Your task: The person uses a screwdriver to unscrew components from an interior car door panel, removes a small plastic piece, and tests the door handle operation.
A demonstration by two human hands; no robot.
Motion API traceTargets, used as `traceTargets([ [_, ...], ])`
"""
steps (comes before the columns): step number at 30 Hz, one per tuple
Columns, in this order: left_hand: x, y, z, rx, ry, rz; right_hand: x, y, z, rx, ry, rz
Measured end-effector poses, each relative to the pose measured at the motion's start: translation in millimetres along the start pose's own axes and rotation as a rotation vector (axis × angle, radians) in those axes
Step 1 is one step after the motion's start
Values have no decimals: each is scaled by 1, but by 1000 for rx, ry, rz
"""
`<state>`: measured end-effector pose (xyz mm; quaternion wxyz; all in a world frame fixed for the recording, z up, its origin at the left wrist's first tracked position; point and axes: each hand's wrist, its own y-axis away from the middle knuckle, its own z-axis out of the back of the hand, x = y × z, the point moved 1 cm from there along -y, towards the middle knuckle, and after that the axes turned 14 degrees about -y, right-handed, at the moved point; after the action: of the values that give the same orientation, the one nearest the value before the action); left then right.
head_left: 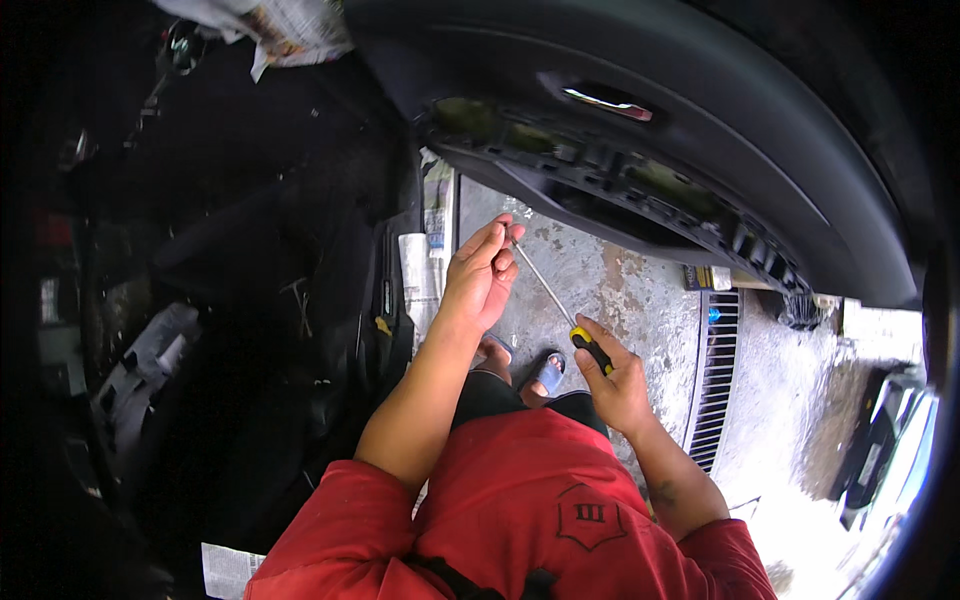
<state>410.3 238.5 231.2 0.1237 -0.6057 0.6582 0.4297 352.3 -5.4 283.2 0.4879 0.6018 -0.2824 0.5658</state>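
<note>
My right hand [617, 384] is closed around the yellow and black handle of a screwdriver [543, 284]. Its long metal shaft slants up and left toward my left hand [482, 278]. There the thumb and fingers pinch together right at the shaft's tip. Something small and dark may sit between those fingertips, but it is too small to name. Both hands are in front of my body, over the concrete floor. Just beyond them is the open car door [700, 200], its dark inner side showing ribbed openings and a handle recess.
On the left lies the dark car interior, with a grey plastic part [150, 370] in it. Newspaper sheets [422, 275] cover the sill. A metal drain grate [714, 385] crosses the floor at right, near a small box [706, 277]. Another vehicle [890, 450] stands far right.
</note>
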Motion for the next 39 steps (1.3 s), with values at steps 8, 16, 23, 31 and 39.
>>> traceTargets([
  [8, 7, 13, -70, 253, -48, 60, 8, 54, 46, -134, -89, 118],
  [16, -21, -7, -89, 464, -371, 242, 5, 81, 49, -315, -75, 208],
  [23, -34, -51, -105, 680, -633, 345, 8, 66, 18, -471, -72, 161],
  [31, -64, -113, -128, 1001, -1009, 388, 12, 38, -34, -687, -162, 259],
  [39, 24, -104, -189, 967, -870, 614, -22, 53, -61, -917, -856, 200],
])
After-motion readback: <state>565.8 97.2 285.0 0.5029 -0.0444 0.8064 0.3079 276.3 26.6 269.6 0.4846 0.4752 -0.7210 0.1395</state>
